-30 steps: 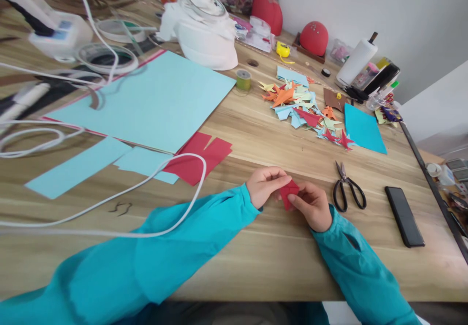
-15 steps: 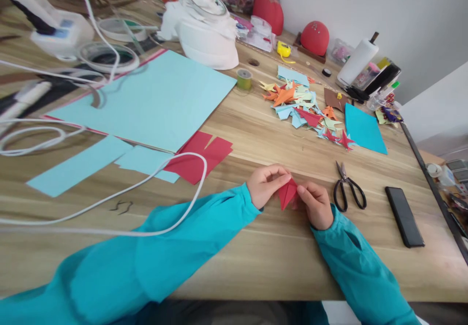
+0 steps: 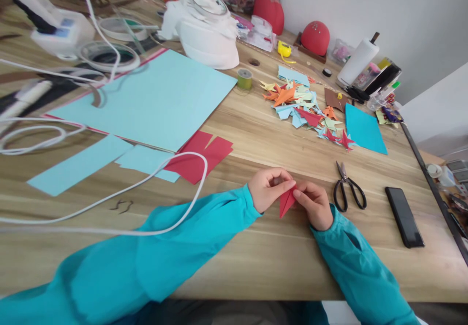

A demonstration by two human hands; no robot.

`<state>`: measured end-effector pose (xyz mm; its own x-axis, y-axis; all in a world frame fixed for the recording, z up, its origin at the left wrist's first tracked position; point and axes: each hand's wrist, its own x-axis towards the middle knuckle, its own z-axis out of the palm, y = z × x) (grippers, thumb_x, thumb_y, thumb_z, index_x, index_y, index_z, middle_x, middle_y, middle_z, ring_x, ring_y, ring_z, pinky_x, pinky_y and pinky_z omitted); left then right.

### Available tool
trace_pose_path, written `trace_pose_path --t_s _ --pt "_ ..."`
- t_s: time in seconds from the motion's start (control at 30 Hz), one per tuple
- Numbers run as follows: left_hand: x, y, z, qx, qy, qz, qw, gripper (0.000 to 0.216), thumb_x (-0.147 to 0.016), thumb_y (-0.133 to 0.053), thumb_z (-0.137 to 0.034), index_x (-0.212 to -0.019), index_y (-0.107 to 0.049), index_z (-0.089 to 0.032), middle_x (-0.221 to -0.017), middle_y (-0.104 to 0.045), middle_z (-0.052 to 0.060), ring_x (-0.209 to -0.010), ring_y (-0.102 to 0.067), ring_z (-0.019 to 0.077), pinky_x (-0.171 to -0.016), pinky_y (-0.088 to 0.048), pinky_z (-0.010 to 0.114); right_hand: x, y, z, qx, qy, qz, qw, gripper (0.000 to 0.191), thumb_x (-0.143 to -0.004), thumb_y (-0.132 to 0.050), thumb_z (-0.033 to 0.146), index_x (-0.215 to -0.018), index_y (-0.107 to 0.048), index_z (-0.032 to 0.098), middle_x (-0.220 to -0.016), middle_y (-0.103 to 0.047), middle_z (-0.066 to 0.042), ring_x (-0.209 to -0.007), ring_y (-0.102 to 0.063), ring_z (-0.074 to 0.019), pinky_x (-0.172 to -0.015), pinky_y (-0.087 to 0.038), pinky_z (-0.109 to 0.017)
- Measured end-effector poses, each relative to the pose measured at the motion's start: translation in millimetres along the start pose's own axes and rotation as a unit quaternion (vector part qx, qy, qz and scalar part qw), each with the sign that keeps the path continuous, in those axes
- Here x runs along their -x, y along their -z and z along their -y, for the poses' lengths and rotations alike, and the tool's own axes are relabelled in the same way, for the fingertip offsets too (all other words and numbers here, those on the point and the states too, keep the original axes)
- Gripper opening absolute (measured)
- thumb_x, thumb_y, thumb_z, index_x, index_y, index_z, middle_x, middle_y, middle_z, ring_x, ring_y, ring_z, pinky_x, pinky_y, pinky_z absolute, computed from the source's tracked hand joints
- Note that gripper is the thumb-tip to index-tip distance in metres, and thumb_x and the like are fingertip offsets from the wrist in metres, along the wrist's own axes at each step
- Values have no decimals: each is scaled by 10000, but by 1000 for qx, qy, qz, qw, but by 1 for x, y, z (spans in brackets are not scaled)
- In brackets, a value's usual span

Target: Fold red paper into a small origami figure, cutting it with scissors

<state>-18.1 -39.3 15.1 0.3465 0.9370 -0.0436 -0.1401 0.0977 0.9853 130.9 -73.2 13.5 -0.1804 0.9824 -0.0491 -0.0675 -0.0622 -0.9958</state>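
A small piece of folded red paper (image 3: 287, 202) is held above the wooden table, pinched from both sides. My left hand (image 3: 269, 187) grips its upper edge between thumb and fingers. On the other side my right hand (image 3: 314, 203) is closed on it, thumb pressed to the paper. Its lower end narrows to a point that hangs below my fingers; the upper part is hidden behind them. Black-handled scissors (image 3: 345, 188) lie just right of my right hand. Beyond my hands is a pile of folded paper cranes (image 3: 288, 96) in orange, red, yellow and light blue.
Red paper pieces (image 3: 204, 162) and light blue strips (image 3: 78, 164) lie left, beside a large light blue sheet (image 3: 153, 101). A white cable (image 3: 175, 218) loops over my left sleeve. A phone (image 3: 404, 216) lies right. A thread spool (image 3: 244, 79) stands behind.
My hands have drawn closer together on the red paper. It now looks narrower, with its pointed end hanging slightly lower. The things on the table have stayed put.
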Motion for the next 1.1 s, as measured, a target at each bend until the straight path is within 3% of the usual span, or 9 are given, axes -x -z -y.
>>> trace_pose_path --t_s 0.23,0.53,0.87,1.1 --pt "0 1 -3 14 47 25 998 290 -705 -616 -420 -685 -539 -141 -452 -472 -52 -377 -409 63 -372 -309 185 -2 3 -6 -22 11 -46 999 172 -762 -651 291 -640 -604 179 -620 -615 16 -490 -510 -91 -453 -409 -216" --pt "2 2 -1 15 -4 50 999 260 -757 -566 -387 -863 -563 -150 -538 -484 -51 -384 -403 59 -369 -295 187 -5 4 -7 -56 -2 -95 994 209 -742 -669 308 -598 -590 178 -473 -558 44 -425 -483 -90 -419 -375 -210" --pt "2 0 -1 -12 15 51 999 220 -736 -576 -359 -814 -528 -159 -510 -470 -58 -432 -438 74 -416 -344 188 -6 4 -10 -67 2 -135 989 210 -752 -662 333 -640 -580 176 -503 -594 31 -411 -496 -91 -390 -389 -205" --pt "2 2 -1 4 27 51 998 268 -749 -561 -419 -794 -518 -159 -509 -482 -51 -435 -451 75 -422 -361 192 -5 6 -12 -34 8 -129 991 202 -761 -655 342 -676 -588 172 -508 -594 27 -409 -503 -93 -390 -417 -215"
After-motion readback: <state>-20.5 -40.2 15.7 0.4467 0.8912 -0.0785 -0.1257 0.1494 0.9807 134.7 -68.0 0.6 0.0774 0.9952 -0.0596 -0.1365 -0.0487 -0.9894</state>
